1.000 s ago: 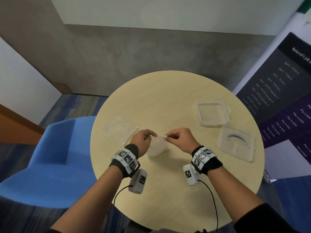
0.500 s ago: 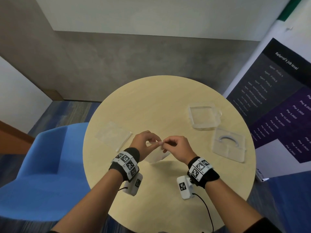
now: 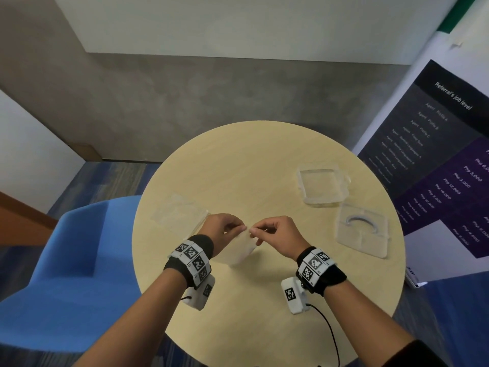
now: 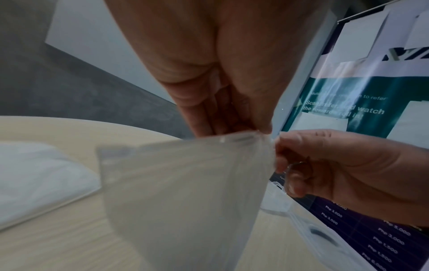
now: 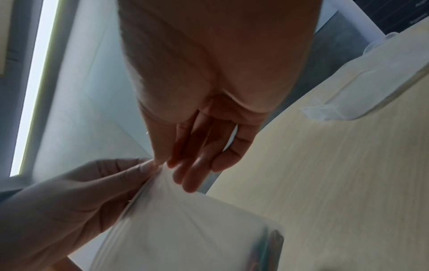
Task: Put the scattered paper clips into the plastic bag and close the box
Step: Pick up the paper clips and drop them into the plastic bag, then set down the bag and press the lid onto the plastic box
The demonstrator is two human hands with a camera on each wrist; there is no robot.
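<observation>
While both hands meet near the table's point(image 3: 264, 160) centre, the left hand point(image 3: 222, 231) and the right hand point(image 3: 277, 237) each pinch the top edge of the plastic bag point(image 3: 238, 250) between thumb and forefinger, at adjacent points. The bag hangs below the fingertips, above the tabletop. In the right wrist view, coloured items, possibly paper clips point(image 5: 267, 251), show blurred through its lower corner. The clear box base point(image 3: 321, 185) lies at 2 o'clock from the hands; its lid point(image 3: 362, 230) lies flat at 3 o'clock, beside the base. A second clear bag point(image 3: 180, 214) lies flat at 10 o'clock. A blue chair point(image 3: 66, 274) stands at 8 o'clock.
</observation>
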